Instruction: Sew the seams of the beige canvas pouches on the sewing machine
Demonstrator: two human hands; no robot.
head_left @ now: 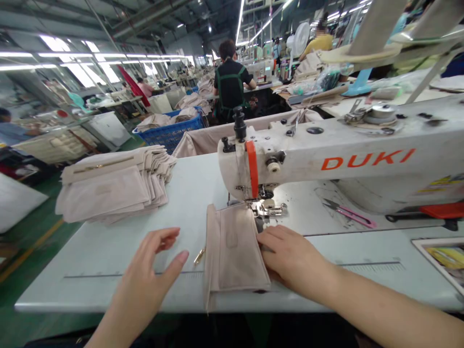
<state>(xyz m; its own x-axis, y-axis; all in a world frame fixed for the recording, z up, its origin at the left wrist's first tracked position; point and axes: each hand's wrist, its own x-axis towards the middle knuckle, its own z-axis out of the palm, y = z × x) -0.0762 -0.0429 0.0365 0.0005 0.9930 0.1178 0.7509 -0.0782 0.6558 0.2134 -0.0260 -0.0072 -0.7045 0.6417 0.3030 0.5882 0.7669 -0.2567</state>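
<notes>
A beige fabric bag panel [237, 251] with a stitched-on pocket lies on the sewing machine table, its far edge by the presser foot [268, 209]. A gold zipper pull [199, 256] sticks out at its left edge. My right hand [290, 256] is closed at the panel's right edge, fingers curled against the fabric; its thumb is mostly hidden. To the left of the panel, my left hand [154, 263] hovers over the table, open, thumb and fingers apart, holding nothing. The white sewing machine [300, 150] stands over the panel's far end.
A stack of similar beige panels [112, 186] sits at the table's left. Pink-handled thread snips [350, 212] lie under the machine arm. Beyond the table are a cloth-lined bin [203, 140], a blue crate [170, 130] and a seated person [232, 79] facing away.
</notes>
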